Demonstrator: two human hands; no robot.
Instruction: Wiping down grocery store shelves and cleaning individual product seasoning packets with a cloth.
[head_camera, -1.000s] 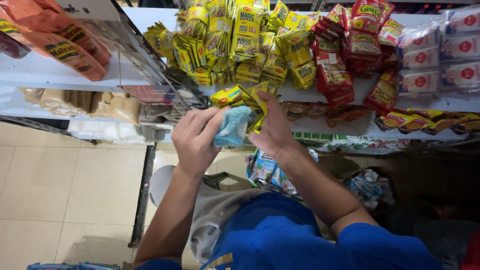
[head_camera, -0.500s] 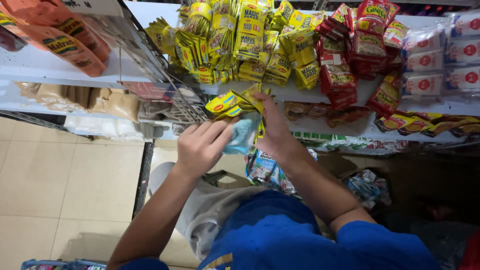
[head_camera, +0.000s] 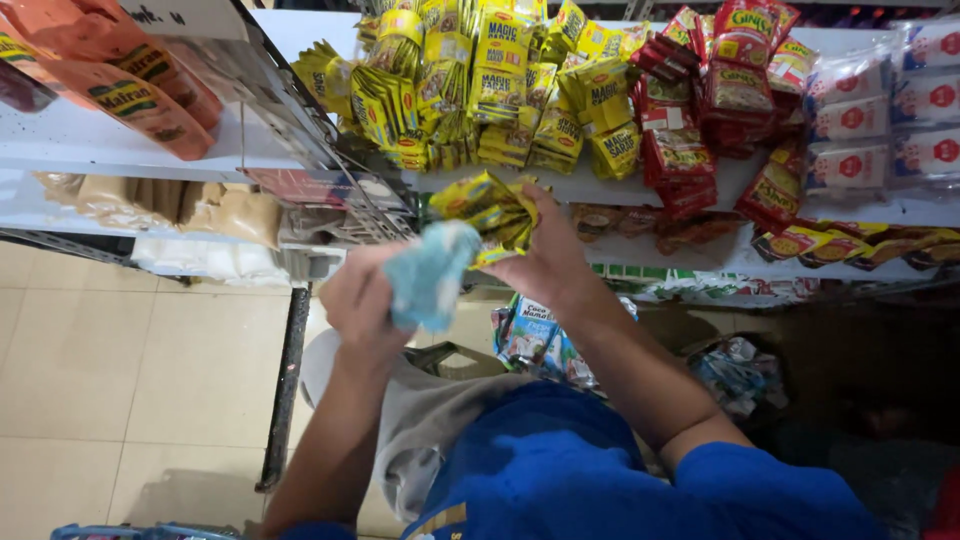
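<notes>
Left hand (head_camera: 362, 300) closed around a light blue cloth (head_camera: 430, 275), held in front of the white shelf (head_camera: 610, 190) edge. Right hand (head_camera: 545, 262) gripping a bunch of yellow sachets (head_camera: 488, 212), fingers curled about them, just beside the cloth and touching it. More yellow sachet strips (head_camera: 490, 85) piled on the shelf above; red packets (head_camera: 715, 100) to their right.

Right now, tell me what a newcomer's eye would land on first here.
First, the two hands meeting mid-frame: the left hand grips a pale blue cloth, and the right hand holds a bunch of yellow sachets. Right behind them, heaps of yellow packets and red packets crowd the white shelf. Orange bags lie at its upper left.
</notes>
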